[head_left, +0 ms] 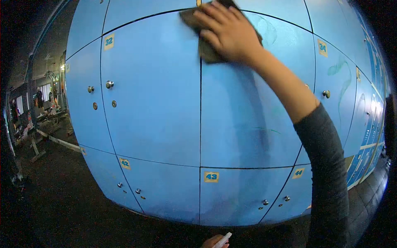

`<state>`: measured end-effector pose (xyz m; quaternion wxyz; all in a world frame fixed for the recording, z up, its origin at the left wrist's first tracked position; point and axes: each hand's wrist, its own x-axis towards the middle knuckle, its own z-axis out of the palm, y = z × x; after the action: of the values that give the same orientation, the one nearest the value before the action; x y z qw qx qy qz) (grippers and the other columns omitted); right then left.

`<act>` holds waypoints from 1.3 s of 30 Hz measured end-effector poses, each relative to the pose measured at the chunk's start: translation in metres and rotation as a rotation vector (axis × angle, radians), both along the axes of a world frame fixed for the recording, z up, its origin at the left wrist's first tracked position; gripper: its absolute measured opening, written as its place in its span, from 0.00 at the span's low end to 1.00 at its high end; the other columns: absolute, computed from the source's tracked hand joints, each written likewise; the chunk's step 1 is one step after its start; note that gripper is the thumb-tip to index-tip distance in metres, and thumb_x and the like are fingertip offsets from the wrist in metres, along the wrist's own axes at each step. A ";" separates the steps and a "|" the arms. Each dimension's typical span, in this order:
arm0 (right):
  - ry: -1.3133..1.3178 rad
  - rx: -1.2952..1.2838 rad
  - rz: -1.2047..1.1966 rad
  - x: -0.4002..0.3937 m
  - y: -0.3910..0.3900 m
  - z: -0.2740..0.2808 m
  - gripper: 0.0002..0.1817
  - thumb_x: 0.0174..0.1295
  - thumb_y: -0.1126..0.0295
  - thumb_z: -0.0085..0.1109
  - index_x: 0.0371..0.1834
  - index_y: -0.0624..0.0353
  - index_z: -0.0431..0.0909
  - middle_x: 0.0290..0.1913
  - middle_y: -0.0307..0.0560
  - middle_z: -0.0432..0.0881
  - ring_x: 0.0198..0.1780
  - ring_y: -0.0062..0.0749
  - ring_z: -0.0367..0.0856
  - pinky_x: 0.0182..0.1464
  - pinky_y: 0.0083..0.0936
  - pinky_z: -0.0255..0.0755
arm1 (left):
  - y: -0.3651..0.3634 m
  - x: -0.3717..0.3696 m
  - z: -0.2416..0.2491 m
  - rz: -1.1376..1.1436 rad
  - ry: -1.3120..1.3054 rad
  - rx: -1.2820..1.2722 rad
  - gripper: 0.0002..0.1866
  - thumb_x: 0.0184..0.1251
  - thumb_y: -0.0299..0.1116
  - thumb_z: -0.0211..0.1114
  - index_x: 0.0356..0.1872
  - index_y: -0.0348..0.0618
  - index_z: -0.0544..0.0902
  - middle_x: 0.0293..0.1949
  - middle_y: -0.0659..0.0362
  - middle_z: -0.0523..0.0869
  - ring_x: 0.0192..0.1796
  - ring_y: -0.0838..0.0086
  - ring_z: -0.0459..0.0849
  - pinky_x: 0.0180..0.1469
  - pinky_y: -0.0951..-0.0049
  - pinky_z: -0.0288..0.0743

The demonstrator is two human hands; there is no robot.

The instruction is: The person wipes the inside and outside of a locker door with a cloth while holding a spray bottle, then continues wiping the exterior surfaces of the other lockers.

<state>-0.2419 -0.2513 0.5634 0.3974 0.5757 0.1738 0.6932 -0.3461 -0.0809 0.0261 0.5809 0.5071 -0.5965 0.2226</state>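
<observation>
Down at the bottom edge, closest to us, the left hand [214, 241] sits low with its grip wrapped round a white spray bottle [223, 239]; only its tip shows, slanting up and to the right. That hand is well apart from the action. Up the grey sleeve [326, 173] we go, the right arm stretched high across the wall of blue lockers [157, 115]. There's the right hand [229, 31], palm flat, fingers spread and pressed on a dark cloth [209, 51], pinning it against the locker door [252, 107] near its top left corner, right over the seam beside door 32 [108, 41]. The cloth pokes out above and below the palm. From there the door's long, smeared face runs straight down toward number 43 [211, 177]. Far left, a dim gym floor [45, 136] with benches.
</observation>
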 end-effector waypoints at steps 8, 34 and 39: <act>0.271 0.086 -0.025 -0.001 0.016 -0.051 0.31 0.61 0.56 0.50 0.63 0.67 0.63 0.71 0.49 0.58 0.71 0.40 0.55 0.70 0.41 0.49 | 0.011 -0.005 0.003 -0.041 0.174 0.111 0.13 0.60 0.26 0.61 0.45 0.33 0.77 0.28 0.49 0.77 0.26 0.57 0.76 0.26 0.61 0.70; 0.095 0.349 -0.223 -0.087 -0.052 0.004 0.31 0.65 0.49 0.38 0.70 0.49 0.59 0.72 0.51 0.55 0.73 0.44 0.48 0.73 0.43 0.40 | 0.010 0.001 -0.013 -0.116 0.408 0.472 0.10 0.61 0.32 0.61 0.42 0.40 0.78 0.26 0.54 0.76 0.25 0.63 0.77 0.25 0.63 0.70; 0.032 0.274 -0.129 -0.070 -0.063 -0.050 0.31 0.60 0.51 0.50 0.68 0.38 0.61 0.71 0.42 0.59 0.72 0.40 0.53 0.70 0.47 0.45 | 0.007 0.000 -0.004 -0.129 0.142 0.189 0.20 0.64 0.29 0.58 0.57 0.33 0.72 0.27 0.52 0.76 0.24 0.62 0.75 0.24 0.63 0.69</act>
<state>-0.3117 -0.3141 0.5130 0.3560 0.6454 0.0466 0.6742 -0.3457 -0.0735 0.0219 0.5842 0.5348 -0.6036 0.0913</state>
